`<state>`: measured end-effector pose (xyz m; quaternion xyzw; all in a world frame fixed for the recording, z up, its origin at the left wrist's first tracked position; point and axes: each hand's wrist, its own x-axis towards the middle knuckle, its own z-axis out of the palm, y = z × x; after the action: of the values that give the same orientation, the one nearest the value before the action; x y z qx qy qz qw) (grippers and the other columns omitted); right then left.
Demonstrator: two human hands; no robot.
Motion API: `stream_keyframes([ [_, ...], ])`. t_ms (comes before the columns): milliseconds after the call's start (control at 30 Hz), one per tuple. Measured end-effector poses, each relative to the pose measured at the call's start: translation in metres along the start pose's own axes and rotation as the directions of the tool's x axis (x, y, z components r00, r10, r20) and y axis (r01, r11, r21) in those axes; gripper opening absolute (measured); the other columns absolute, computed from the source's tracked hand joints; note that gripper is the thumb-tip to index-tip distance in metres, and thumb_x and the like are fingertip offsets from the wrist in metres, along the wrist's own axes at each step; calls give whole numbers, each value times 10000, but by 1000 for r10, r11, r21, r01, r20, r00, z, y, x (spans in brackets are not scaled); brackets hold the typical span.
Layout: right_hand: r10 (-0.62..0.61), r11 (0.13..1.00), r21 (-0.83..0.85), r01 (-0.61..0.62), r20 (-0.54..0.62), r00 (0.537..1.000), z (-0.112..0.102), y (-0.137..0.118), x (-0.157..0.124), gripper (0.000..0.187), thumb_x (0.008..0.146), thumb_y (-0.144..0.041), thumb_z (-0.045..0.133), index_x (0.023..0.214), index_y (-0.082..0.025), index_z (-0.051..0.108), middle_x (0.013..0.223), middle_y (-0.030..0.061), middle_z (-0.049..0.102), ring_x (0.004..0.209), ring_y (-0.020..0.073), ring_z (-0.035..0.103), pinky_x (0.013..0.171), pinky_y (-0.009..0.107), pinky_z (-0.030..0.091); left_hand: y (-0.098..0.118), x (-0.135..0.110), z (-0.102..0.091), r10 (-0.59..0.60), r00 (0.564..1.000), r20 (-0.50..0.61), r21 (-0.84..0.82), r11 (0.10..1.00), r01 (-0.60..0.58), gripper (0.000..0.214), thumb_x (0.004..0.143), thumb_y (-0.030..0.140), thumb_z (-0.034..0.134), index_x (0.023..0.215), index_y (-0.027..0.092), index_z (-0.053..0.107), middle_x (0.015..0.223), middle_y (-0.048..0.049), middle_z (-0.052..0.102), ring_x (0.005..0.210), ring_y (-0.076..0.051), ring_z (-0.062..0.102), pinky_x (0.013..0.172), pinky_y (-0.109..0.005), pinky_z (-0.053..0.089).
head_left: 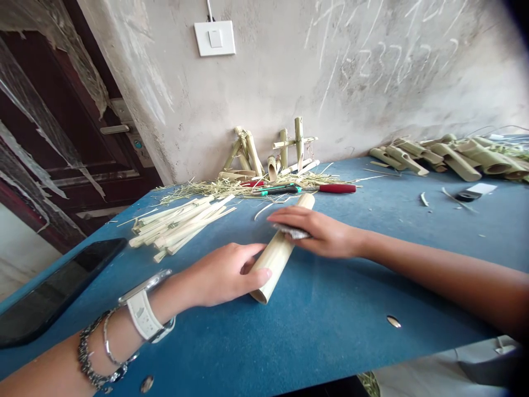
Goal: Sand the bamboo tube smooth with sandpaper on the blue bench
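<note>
A pale bamboo tube (278, 255) lies on the blue table (330, 320), running from near centre toward the back. My left hand (223, 273) grips its near end, thumb over the top. My right hand (320, 231) rests across the tube's middle, fingers flat and pressing a small grey piece of sandpaper (291, 232) onto the bamboo.
A bundle of split bamboo strips (179, 223) lies at left, a black phone (53, 286) at the near left edge. Red- and green-handled tools (306, 188) sit among shavings at the back. Bamboo sections (450, 157) pile at right, a small bamboo frame (285, 149) against the wall.
</note>
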<state>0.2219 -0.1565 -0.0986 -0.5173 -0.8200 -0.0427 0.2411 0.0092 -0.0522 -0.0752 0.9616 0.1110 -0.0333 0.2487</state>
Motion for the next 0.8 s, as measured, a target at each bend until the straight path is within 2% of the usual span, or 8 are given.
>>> stream_keyframes([
  [67, -128, 991, 45, 125, 85, 988, 1, -15, 3, 456, 887, -218, 454, 1324, -91, 420, 1286, 144, 506, 1207, 215, 434, 1031, 393, 347, -2, 1, 0, -7, 1000, -6, 40, 999, 7, 341, 874, 470, 404, 886, 162, 548, 701, 7, 578, 594, -132, 490, 516, -244, 307],
  [133, -178, 984, 41, 174, 133, 975, -1, -17, 3, 481, 902, -275, 468, 1345, -101, 400, 1285, 138, 513, 1207, 218, 433, 1036, 399, 336, -2, 1, 0, -11, 1000, -1, 64, 998, 11, 355, 877, 485, 397, 867, 164, 547, 693, 7, 569, 601, -138, 489, 524, -249, 310],
  [300, 19, 992, -123, -8, 87, 996, -10, 24, -6, 486, 940, -406, 405, 1351, -145, 409, 1309, 136, 490, 1199, 236, 443, 1004, 438, 362, -3, -2, -1, -1, 1000, 28, 28, 1000, 0, 422, 893, 506, 365, 1108, 179, 524, 821, -20, 621, 681, -163, 536, 543, -248, 322],
  [400, 129, 978, -170, -120, 44, 991, -11, 37, -10, 528, 934, -461, 384, 1344, -130, 419, 1297, 162, 495, 1193, 266, 451, 998, 487, 353, -2, -2, -2, -9, 999, 37, 33, 999, 8, 452, 895, 516, 353, 1131, 169, 523, 821, -30, 622, 681, -166, 538, 542, -247, 321],
  [467, 102, 984, -149, -94, 44, 994, -7, 29, -9, 561, 927, -465, 388, 1363, -111, 388, 1331, 177, 462, 1223, 270, 426, 1020, 491, 327, -2, -2, -3, -10, 999, 38, 37, 999, 9, 452, 894, 522, 351, 1120, 171, 527, 817, -29, 620, 678, -166, 536, 542, -248, 318],
  [667, -163, 986, 9, 164, 141, 976, 4, -14, 1, 643, 911, -475, 442, 1435, -157, 250, 1414, 126, 388, 1304, 234, 340, 1112, 483, 135, -1, 0, -2, -22, 1000, -8, 133, 991, 22, 413, 882, 530, 358, 866, 169, 558, 694, -12, 567, 633, -167, 501, 535, -259, 289],
  [733, -157, 987, -16, 161, 148, 976, 2, -6, 0, 619, 922, -480, 417, 1437, -182, 249, 1415, 109, 393, 1300, 230, 346, 1108, 482, 152, -1, 0, -2, -9, 1000, -8, 138, 990, 10, 418, 881, 533, 358, 911, 170, 562, 714, -16, 577, 647, -172, 509, 534, -258, 284],
  [800, -49, 992, -109, 61, 108, 993, -1, 13, -4, 597, 935, -493, 367, 1434, -182, 261, 1409, 120, 398, 1285, 247, 366, 1085, 501, 203, -2, -1, -3, 8, 1000, 3, 123, 992, -8, 442, 884, 537, 350, 1023, 172, 557, 765, -24, 600, 671, -176, 523, 533, -254, 285],
])
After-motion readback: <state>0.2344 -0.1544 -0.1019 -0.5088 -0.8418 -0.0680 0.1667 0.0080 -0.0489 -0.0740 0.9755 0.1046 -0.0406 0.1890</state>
